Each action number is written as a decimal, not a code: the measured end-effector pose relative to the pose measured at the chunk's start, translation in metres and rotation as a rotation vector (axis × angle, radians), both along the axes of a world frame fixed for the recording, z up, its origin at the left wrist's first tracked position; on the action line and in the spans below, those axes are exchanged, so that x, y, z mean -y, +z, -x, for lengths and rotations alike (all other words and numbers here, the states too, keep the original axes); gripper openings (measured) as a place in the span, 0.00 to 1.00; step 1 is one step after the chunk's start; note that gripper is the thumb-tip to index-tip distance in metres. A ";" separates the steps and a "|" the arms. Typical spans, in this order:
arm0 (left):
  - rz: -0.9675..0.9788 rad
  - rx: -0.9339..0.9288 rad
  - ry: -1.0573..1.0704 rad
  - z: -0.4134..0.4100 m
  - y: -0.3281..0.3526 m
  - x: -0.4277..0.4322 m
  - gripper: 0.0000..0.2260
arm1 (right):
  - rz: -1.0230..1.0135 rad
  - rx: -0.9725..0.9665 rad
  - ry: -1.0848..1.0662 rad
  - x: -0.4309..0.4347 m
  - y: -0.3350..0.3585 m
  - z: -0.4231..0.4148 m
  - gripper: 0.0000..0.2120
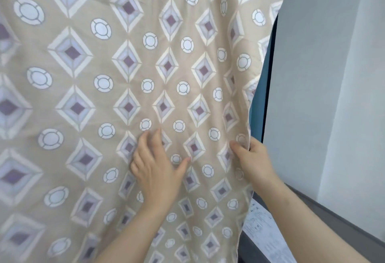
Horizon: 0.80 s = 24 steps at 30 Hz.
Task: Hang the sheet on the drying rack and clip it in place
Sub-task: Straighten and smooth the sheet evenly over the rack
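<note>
Here, the sheet [100, 65] is hung across nearly the whole view. Its free right edge is pinched by the right hand [253, 158], whose fingers are seemingly tucked behind the cloth, and open room is left beyond it toward a dark upright frame [270, 96] and a pale wall [333, 54]. The left hand [154, 165] is laid flat, fingers spread, on the thin, softly creased beige fabric, which is printed with purple-centred diamonds and white rings.

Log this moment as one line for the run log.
sheet: hangs spread out, patterned side to camera | left hand: flat on fabric, fingers spread | right hand: pinches sheet's right edge
</note>
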<state>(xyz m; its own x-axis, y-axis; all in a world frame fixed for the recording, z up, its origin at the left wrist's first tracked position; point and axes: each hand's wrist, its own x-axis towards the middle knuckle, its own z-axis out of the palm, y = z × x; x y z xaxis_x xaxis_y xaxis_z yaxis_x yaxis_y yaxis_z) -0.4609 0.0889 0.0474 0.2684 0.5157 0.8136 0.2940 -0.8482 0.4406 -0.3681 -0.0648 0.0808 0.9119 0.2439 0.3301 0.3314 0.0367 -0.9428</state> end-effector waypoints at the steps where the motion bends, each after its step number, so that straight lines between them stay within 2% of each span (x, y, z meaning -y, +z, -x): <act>1: 0.036 -0.002 -0.034 0.000 -0.004 0.003 0.42 | 0.014 -0.028 0.009 0.000 -0.007 0.000 0.11; 5: 0.133 -0.118 -0.262 -0.004 -0.015 0.022 0.41 | 0.007 -0.083 0.093 -0.001 -0.024 0.006 0.09; 8: 0.137 -0.178 -0.334 -0.004 -0.022 0.030 0.38 | -0.051 -0.099 -0.005 0.004 -0.029 -0.001 0.13; 12: 0.189 -0.287 -0.364 -0.010 -0.024 0.035 0.33 | -0.085 -0.129 0.033 0.012 -0.033 -0.002 0.11; 15: 0.264 -0.271 -0.424 -0.021 -0.017 0.039 0.22 | -0.055 -0.179 0.089 0.014 -0.035 0.000 0.10; 18: 0.254 -0.277 -0.413 -0.026 -0.009 0.039 0.09 | -0.005 -0.179 0.120 0.016 -0.039 0.000 0.08; 21: 0.280 -0.266 -0.433 -0.024 -0.013 0.035 0.10 | 0.047 -0.135 0.204 0.021 -0.048 0.004 0.06; 24: 0.282 -0.311 -0.438 -0.022 -0.028 0.030 0.11 | 0.152 -0.103 0.201 0.024 -0.058 0.004 0.03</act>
